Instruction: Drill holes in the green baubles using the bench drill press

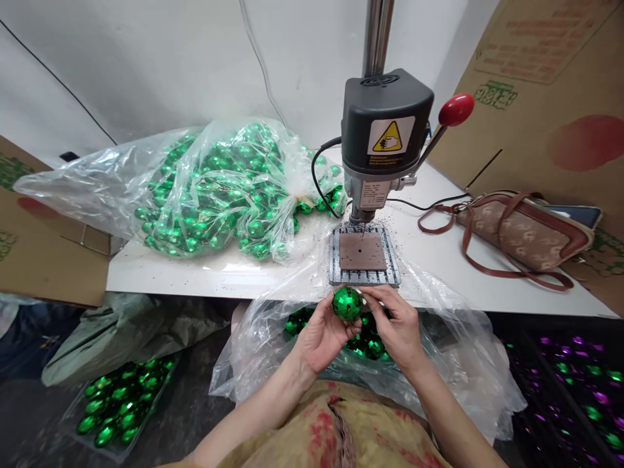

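Observation:
A shiny green mirror-faceted ball (pixel 347 303) is held in front of the drill stand, with a small dark hole showing on its face. My left hand (pixel 322 335) cups it from the left and below, fingers closed around it. On its right side my right hand (pixel 396 323) is in a pinch, fingertips close to the ball; whatever they hold, if anything, is too small to make out. More green balls (pixel 368 341) lie in an open clear plastic bag (pixel 258 344) beneath my hands. Just beyond stands a small bench drill press (pixel 385 123), a brown pad (pixel 363 251) on its slotted base.
A clear bag of green balls (pixel 214 188) lies on the white table (pixel 219 279). Right of the drill are its red-knobbed lever (pixel 457 110) and a brown handbag (pixel 521 227). Cardboard boxes (pixel 546 84) flank the table. Below sit a tub of green balls (pixel 124 403) and purple-green ones (pixel 580 370).

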Demonstrator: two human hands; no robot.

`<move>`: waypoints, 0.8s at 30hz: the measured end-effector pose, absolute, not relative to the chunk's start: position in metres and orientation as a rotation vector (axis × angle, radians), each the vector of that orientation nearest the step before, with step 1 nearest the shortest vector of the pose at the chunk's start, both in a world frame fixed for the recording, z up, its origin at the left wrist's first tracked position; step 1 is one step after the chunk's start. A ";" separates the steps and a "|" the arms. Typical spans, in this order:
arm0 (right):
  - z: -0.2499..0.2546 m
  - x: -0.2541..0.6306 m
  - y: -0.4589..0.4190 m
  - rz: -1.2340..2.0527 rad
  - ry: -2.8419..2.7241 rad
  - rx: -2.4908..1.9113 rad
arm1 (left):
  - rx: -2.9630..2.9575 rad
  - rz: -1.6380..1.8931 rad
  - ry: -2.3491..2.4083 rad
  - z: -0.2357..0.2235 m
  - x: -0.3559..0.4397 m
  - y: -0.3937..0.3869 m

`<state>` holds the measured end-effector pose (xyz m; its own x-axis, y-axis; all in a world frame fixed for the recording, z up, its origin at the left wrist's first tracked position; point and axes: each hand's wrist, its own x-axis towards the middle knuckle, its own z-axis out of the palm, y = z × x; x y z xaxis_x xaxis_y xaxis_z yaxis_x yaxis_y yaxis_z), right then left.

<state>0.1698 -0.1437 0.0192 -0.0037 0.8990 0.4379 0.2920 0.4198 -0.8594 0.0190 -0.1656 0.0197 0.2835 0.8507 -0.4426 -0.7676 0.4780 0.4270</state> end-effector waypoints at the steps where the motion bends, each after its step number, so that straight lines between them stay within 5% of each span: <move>1: 0.019 0.170 -0.144 0.674 -1.545 -1.096 | 0.138 1.094 0.685 0.019 0.019 -0.166; 15: 0.012 0.171 -0.147 0.674 -1.450 -1.220 | 0.245 1.187 0.725 0.018 0.015 -0.169; 24: 0.000 0.186 -0.141 0.595 -1.327 -1.304 | 1.244 1.085 1.160 -0.006 0.009 -0.179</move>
<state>0.1861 -0.1408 -0.0001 0.2383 0.9055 0.3511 0.3403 0.2607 -0.9035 0.0088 -0.1787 -0.0057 0.1125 0.9927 -0.0438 0.0227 0.0415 0.9989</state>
